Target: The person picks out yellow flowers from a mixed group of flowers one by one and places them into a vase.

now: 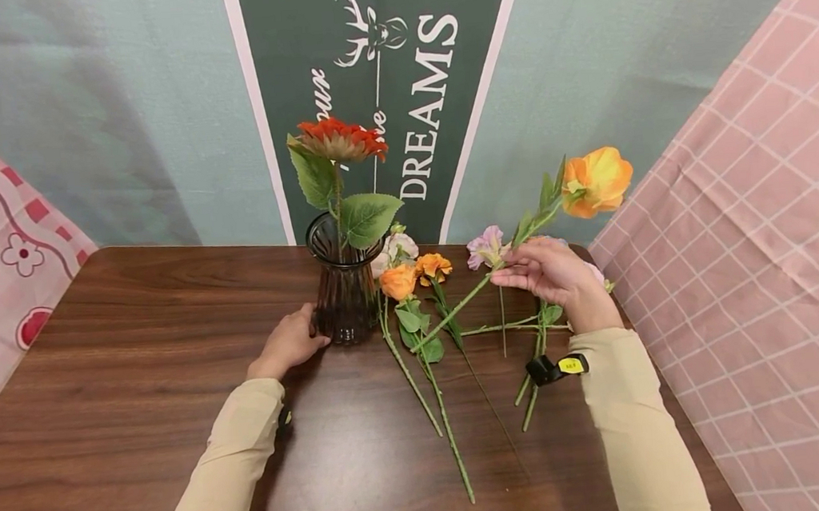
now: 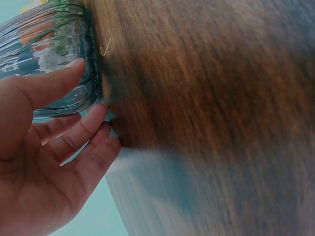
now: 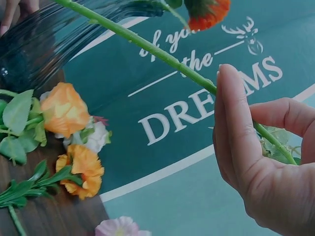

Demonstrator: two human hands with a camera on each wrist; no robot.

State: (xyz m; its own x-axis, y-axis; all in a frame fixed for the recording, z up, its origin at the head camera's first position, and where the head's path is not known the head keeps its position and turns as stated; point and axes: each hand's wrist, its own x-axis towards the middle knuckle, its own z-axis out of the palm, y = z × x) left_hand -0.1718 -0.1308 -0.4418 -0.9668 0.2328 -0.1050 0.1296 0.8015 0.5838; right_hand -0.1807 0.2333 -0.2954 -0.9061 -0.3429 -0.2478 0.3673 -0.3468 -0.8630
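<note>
A dark, ribbed glass vase (image 1: 344, 301) stands upright on the table, holding one red-orange flower (image 1: 343, 142) with broad green leaves. Low at the vase's left side, my left hand (image 1: 289, 341) has its thumb and fingers around the base; in the left wrist view the thumb (image 2: 54, 86) lies on the glass. To the right, my right hand (image 1: 551, 276) pinches the green stem of a yellow-orange flower (image 1: 597, 182) between thumb and fingers. That flower is raised and tilted, its bloom up to the right and its stem end down toward the vase side.
On the table (image 1: 160, 387), right of the vase, lie several loose flowers: an orange rose (image 1: 399, 282), an orange carnation-like bloom (image 1: 433, 267), a white bloom (image 1: 400, 248) and a pale purple one (image 1: 485, 247). Their stems cross toward the front. Hanging cloths (image 1: 759, 204) border the table.
</note>
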